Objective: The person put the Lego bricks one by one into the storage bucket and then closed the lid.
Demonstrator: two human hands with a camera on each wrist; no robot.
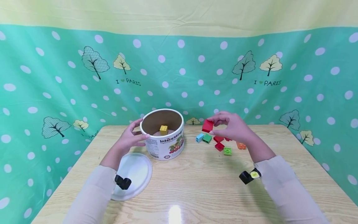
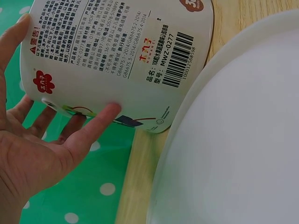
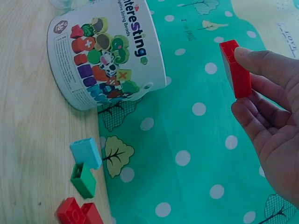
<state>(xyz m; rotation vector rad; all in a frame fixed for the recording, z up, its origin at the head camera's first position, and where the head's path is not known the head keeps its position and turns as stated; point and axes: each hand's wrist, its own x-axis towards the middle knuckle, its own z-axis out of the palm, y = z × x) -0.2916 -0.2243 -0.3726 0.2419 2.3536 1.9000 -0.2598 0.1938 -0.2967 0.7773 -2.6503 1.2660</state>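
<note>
A white bucket [image 1: 167, 148] with printed fruit stands upright, its mouth uncovered. My left hand [image 1: 130, 138] rests against its left side, fingers spread along the wall and rim; the left wrist view shows the fingers [image 2: 100, 123] nearly straight on the label. Inside the bucket is a yellow building block [image 1: 163, 129]. My right hand [image 1: 230, 126] pinches a red building block [image 3: 237, 70] between thumb and fingers, raised above the table to the right of the bucket. Below it lie a light blue block [image 1: 199, 137], a green block [image 1: 207, 138] and several red ones [image 1: 219, 146].
A round white lid [image 1: 137, 174] lies on the wooden table [image 1: 190, 186], left and in front of the bucket. Light green [image 1: 227, 151] and orange [image 1: 241, 145] blocks are near the right hand. A dotted green cloth [image 1: 181, 90] hangs behind the table.
</note>
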